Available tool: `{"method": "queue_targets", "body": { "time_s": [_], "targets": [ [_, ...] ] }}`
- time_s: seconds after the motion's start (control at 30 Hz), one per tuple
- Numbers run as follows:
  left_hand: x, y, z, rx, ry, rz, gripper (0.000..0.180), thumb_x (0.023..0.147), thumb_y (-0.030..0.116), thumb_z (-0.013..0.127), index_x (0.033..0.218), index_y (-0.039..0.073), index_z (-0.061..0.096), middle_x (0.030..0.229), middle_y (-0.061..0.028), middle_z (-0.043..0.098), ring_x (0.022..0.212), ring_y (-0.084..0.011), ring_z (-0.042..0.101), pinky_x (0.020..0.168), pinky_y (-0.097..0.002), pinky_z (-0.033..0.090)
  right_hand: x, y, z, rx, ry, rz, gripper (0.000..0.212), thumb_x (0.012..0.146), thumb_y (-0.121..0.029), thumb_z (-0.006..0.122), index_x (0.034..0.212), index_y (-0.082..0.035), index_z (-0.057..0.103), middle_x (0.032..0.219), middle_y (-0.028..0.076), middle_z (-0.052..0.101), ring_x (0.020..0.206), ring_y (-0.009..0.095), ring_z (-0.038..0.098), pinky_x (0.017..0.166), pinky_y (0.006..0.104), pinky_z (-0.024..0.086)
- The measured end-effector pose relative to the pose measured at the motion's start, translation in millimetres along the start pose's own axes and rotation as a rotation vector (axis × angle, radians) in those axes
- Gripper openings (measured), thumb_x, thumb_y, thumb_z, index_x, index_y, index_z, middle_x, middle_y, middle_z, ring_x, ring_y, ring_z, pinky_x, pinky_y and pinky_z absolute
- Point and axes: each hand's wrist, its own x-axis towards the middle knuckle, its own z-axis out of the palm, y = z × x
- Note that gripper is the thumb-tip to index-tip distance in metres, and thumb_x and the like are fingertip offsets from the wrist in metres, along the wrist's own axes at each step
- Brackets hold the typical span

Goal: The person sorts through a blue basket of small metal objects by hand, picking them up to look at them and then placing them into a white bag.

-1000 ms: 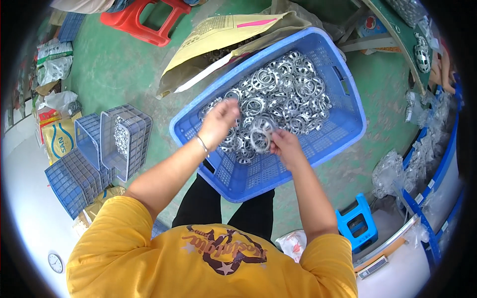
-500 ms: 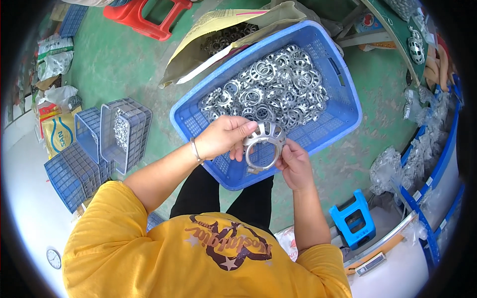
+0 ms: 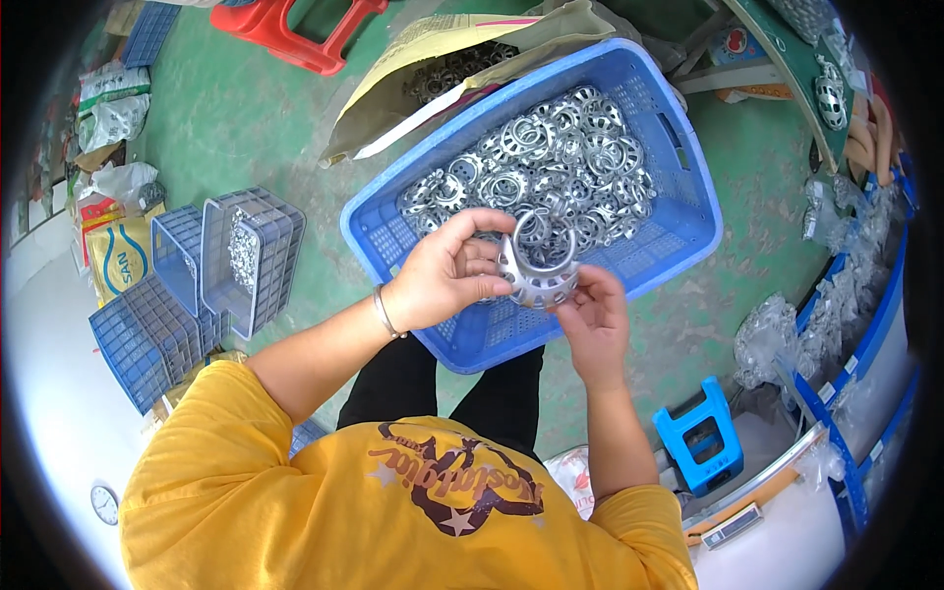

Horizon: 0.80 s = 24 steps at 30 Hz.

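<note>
A silver bearing cage (image 3: pixel 539 292), a metal ring with slots around its wall, is held between my two hands over the near side of a blue plastic basket (image 3: pixel 688 190). My left hand (image 3: pixel 444 273) pinches its left side between thumb and fingers. On the other side, the fingers and thumb of my right hand (image 3: pixel 598 317) grip the lower right edge. The ring is tilted, with its round opening away from me and its slotted wall toward me. Many similar metal cages (image 3: pixel 531 147) lie heaped inside the basket.
Behind the basket stands an open paper sack (image 3: pixel 423 44) with more metal parts. Grey-blue crates (image 3: pixel 280 221) are stacked at the left. A red stool (image 3: pixel 339 39) lies at the far side. A blue step stool (image 3: pixel 699 436) and shelving with clear plastic bags (image 3: pixel 772 339) are at right.
The bearing cage has been turned over, its opening swinging from the near side to the far side. My left thumb has moved from its top to its near left edge.
</note>
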Motion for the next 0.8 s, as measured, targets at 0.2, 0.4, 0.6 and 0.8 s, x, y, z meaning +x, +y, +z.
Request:
{"method": "queue_targets", "body": {
  "time_s": [0.2, 0.4, 0.6, 0.8],
  "targets": [
    [-2.4, 0.0, 0.0, 0.106, -0.007, 0.224, 0.063, 0.065, -0.015, 0.06, 0.12, 0.003, 0.037, 0.115, -0.0098, 0.043, 0.103, -0.019, 0.051, 0.083, -0.0287, 0.046, 6.3, -6.7, 16.8, -0.02, 0.079, -0.135, 0.053, 0.072, 0.006, 0.061, 0.118, -0.002, 0.036, 0.108, 0.01, 0.047, 0.096, 0.017, 0.05, 0.082, 0.0286, 0.042],
    [-0.9, 4.2, -2.2, 0.488, -0.019, 0.354, 0.04, 0.07, -0.007, 0.063, 0.108, 0.001, 0.05, 0.115, -0.0133, 0.048, 0.103, -0.0201, 0.051, 0.084, -0.0297, 0.045, 8.1, -9.0, 19.0, -0.303, 0.058, -0.328, 0.035, 0.07, 0.01, 0.057, 0.102, -0.003, 0.05, 0.105, 0.011, 0.049, 0.094, 0.021, 0.051, 0.08, 0.0297, 0.042],
    [10.8, -17.9, -29.5, 0.379, 0.081, 0.043, 0.008, 0.078, 0.004, 0.06, 0.085, 0.001, 0.058, 0.099, -0.0111, 0.059, 0.088, -0.0188, 0.058, 0.078, -0.0282, 0.047, 18.0, 27.8, 23.5, -0.64, -0.004, -0.29, 0.027, 0.069, 0.008, 0.054, 0.094, -0.003, 0.052, 0.1, 0.012, 0.05, 0.091, 0.026, 0.051, 0.077, 0.0312, 0.043],
    [72.8, 8.0, -96.9, 0.064, 0.653, -0.179, 0.019, 0.086, 0.008, 0.043, 0.101, -0.002, 0.046, 0.083, -0.0165, 0.058, 0.059, -0.0231, 0.062, 0.045, -0.0259, 0.053, 81.2, 136.7, -95.4, -1.192, 0.23, 0.165, 0.037, 0.065, 0.002, 0.054, 0.102, 0.0, 0.05, 0.101, 0.019, 0.05, 0.094, 0.035, 0.049, 0.083, 0.0374, 0.041]
  ]
}}
